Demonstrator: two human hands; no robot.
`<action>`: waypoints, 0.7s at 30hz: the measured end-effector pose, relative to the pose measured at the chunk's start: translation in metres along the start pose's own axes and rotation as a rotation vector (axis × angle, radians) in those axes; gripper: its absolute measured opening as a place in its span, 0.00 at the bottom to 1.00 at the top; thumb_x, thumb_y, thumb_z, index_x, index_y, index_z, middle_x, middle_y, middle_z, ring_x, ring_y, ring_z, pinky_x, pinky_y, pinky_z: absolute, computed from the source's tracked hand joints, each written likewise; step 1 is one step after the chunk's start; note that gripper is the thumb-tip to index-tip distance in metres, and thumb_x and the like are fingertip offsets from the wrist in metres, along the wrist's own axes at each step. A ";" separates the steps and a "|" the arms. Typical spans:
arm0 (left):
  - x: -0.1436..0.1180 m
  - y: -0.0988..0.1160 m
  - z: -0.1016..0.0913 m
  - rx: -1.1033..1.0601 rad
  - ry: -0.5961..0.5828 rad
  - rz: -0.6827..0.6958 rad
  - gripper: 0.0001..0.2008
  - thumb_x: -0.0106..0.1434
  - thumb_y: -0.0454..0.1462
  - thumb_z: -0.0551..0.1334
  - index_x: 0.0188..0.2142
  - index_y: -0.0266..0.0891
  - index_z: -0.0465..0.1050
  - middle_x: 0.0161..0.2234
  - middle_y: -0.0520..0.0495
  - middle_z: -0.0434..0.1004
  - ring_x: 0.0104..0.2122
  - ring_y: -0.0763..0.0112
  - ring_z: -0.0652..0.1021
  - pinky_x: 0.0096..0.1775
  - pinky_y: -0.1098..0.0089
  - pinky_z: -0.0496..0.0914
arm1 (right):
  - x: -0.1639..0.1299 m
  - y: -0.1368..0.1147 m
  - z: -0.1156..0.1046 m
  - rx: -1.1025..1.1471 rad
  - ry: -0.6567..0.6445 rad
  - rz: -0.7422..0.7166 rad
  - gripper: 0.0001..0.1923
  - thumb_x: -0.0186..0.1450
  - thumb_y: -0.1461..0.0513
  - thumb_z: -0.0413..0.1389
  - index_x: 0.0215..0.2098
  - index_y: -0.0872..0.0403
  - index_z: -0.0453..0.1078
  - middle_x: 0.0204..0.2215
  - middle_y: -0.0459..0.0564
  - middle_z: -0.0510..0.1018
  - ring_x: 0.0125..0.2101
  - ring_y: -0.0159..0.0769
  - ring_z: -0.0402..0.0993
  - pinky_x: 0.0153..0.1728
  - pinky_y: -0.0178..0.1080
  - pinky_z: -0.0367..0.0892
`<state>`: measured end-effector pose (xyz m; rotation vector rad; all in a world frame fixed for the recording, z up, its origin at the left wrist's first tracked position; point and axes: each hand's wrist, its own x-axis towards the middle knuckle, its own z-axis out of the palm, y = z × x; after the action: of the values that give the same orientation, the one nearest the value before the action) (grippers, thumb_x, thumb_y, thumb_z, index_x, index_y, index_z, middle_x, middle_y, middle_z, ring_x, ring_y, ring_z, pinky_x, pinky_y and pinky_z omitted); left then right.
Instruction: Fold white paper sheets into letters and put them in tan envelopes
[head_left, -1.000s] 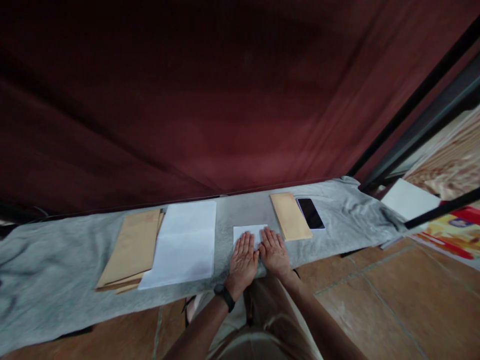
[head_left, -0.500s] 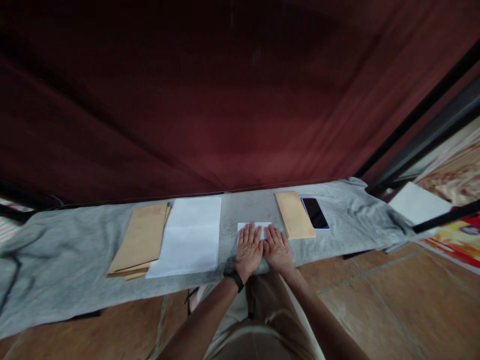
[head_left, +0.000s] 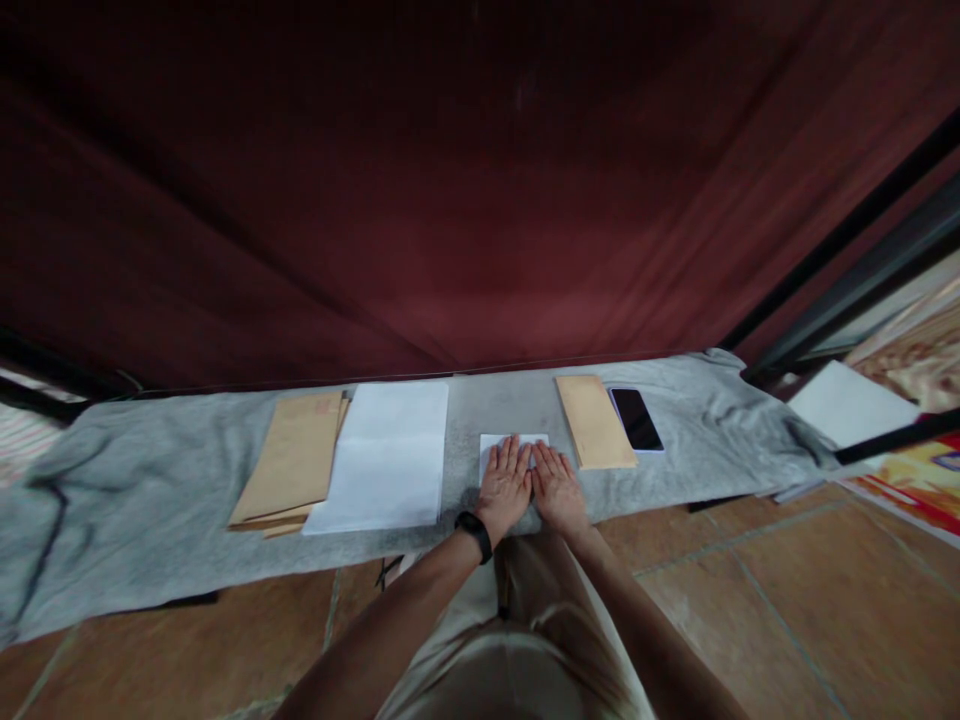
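Note:
Both hands press flat on a small folded sheet of white paper [head_left: 489, 452] that lies on the grey cloth [head_left: 495, 400]. My left hand [head_left: 505, 487], with a black band at the wrist, covers the middle of the paper, its fingers stretched out. Close beside it, my right hand [head_left: 557, 490] lies open with its fingertips at the paper's right part. Just right of that hand is a brown envelope [head_left: 598, 425]. To the left lie larger white sheets [head_left: 390, 455], partly over or against a stack of brown envelopes [head_left: 291, 455].
A phone [head_left: 637, 420] with a dark screen rests right of the single envelope. Behind the cloth-covered surface rises a dark red panel [head_left: 450, 250]. Black bars [head_left: 855, 240] stand at the right, near a white flat object [head_left: 853, 404]. Below is a tiled floor [head_left: 750, 590].
The view has shifted slightly, so things sit a little higher and further right. My left fingers have slid slightly towards the right on the paper; both hands stay flat.

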<state>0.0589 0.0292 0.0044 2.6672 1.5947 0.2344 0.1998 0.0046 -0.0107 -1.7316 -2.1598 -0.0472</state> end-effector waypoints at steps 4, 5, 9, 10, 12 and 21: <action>0.001 0.000 -0.004 0.003 -0.021 0.010 0.30 0.69 0.36 0.48 0.70 0.34 0.50 0.70 0.36 0.51 0.70 0.56 0.54 0.67 0.47 0.49 | -0.001 0.001 0.001 -0.017 0.021 0.008 0.27 0.73 0.61 0.42 0.69 0.59 0.56 0.66 0.57 0.63 0.66 0.43 0.57 0.65 0.49 0.51; 0.000 0.000 -0.005 0.004 -0.025 0.007 0.30 0.69 0.37 0.48 0.70 0.34 0.50 0.70 0.37 0.51 0.70 0.56 0.54 0.67 0.47 0.49 | -0.002 0.001 0.002 -0.021 0.027 0.010 0.27 0.73 0.61 0.42 0.69 0.60 0.57 0.66 0.57 0.63 0.66 0.43 0.57 0.65 0.50 0.51; 0.000 -0.001 -0.005 0.002 -0.015 -0.004 0.30 0.70 0.37 0.48 0.70 0.35 0.50 0.71 0.38 0.50 0.70 0.56 0.54 0.67 0.50 0.50 | -0.006 0.004 0.002 -0.029 0.046 0.016 0.26 0.74 0.60 0.42 0.68 0.61 0.58 0.65 0.58 0.65 0.66 0.44 0.58 0.65 0.50 0.51; 0.000 -0.002 -0.005 0.000 -0.009 -0.005 0.30 0.70 0.37 0.48 0.70 0.36 0.50 0.71 0.38 0.50 0.70 0.57 0.54 0.67 0.50 0.50 | -0.007 0.004 0.002 -0.031 0.050 0.016 0.26 0.74 0.60 0.42 0.68 0.61 0.58 0.65 0.58 0.65 0.66 0.44 0.58 0.65 0.50 0.51; -0.001 -0.002 -0.004 -0.003 0.001 -0.007 0.30 0.70 0.37 0.48 0.70 0.38 0.50 0.71 0.40 0.50 0.70 0.57 0.54 0.67 0.50 0.50 | -0.009 0.005 0.001 -0.033 0.056 0.018 0.27 0.74 0.60 0.42 0.68 0.60 0.57 0.65 0.58 0.64 0.66 0.44 0.58 0.65 0.50 0.51; -0.013 -0.016 -0.001 -0.015 0.120 -0.094 0.29 0.72 0.41 0.47 0.69 0.34 0.52 0.70 0.36 0.52 0.70 0.56 0.54 0.67 0.49 0.51 | -0.013 0.004 -0.004 -0.020 0.075 0.060 0.27 0.74 0.61 0.43 0.69 0.60 0.56 0.65 0.58 0.64 0.66 0.44 0.59 0.66 0.49 0.52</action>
<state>0.0386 0.0260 0.0022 2.6043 1.7386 0.4089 0.2070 -0.0073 -0.0118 -1.7758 -2.0596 -0.1173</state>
